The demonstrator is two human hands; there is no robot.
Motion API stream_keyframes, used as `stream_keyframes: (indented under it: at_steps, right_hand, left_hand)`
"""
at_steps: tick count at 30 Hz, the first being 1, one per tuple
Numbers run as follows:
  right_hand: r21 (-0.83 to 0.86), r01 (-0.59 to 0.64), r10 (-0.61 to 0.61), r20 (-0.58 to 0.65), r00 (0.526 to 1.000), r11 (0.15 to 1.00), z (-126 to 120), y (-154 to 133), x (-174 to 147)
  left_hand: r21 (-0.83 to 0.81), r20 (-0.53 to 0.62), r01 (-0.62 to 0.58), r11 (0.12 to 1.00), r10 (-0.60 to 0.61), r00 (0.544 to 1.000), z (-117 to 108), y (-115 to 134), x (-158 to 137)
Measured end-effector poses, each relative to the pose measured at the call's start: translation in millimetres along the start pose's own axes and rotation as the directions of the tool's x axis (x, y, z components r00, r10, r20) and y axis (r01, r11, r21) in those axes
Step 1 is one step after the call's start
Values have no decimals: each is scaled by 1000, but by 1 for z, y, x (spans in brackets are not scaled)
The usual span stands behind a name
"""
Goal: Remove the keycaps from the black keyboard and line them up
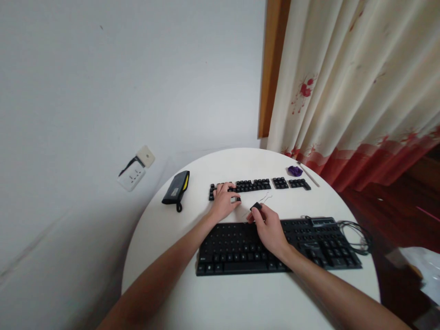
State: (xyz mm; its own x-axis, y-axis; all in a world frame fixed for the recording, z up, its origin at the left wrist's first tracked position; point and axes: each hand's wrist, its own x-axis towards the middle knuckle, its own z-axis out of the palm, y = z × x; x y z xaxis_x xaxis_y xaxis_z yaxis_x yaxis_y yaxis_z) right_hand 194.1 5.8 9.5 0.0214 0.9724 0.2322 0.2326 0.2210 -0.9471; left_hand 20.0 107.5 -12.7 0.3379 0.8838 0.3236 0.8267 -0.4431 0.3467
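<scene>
your right hand (269, 227) pinches a wire tool (256, 207) by its dark end, near the keyboard (244, 266)
your left hand (223, 202) spreads over the loose keys (254, 185), lined in rows, probably to keep their order

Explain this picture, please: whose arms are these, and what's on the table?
No machine here: a person works bare-handed, and one camera worn on their head looks forward and down. The left hand is at the left end of some rows of loose black keys. The right hand holds a small black tool with thin wires, above a black keyboard with some keys missing. Also on the white table lie a dark case, a crumpled purple cloth and a slim stick.
</scene>
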Motion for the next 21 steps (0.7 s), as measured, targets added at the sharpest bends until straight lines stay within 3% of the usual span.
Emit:
stream_keyframes:
  at_steps: [10, 21]
  right_hand:
    - [3, 4, -4, -2, 1000, 1000, 0, -1, -2]
    - [-10, 10, -10, 3, 1000, 1000, 0, -1, -3]
  left_hand:
    - [53, -48, 67, 996, -64, 997, -4, 6, 1]
    - [26, -66, 39, 999, -37, 997, -5, 5, 0]
